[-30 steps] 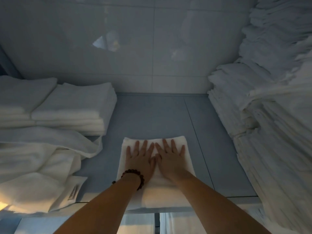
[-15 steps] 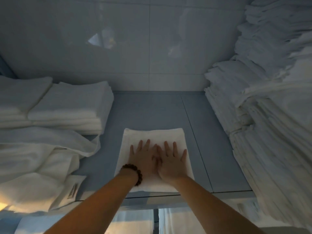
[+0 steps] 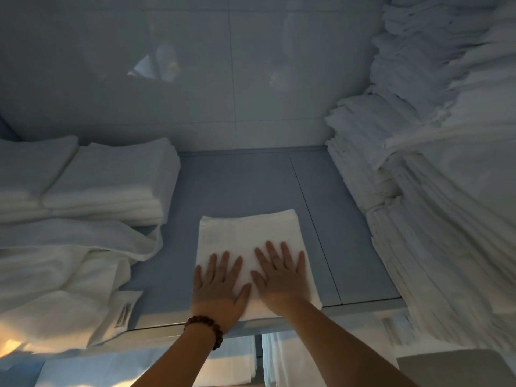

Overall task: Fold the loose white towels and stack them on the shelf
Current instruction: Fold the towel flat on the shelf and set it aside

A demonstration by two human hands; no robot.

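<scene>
hands (image 3: 220, 291) flat on towel (image 3: 248, 233) (tag (image 3: 122, 317) illegible)

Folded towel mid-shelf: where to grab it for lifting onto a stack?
Take the folded towel by its two side edges, left hand from the left, right hand from the right: it lies flat with bare shelf on both sides, so each can probably slide under.

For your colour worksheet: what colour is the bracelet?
The bracelet is dark brown, head view.
</scene>
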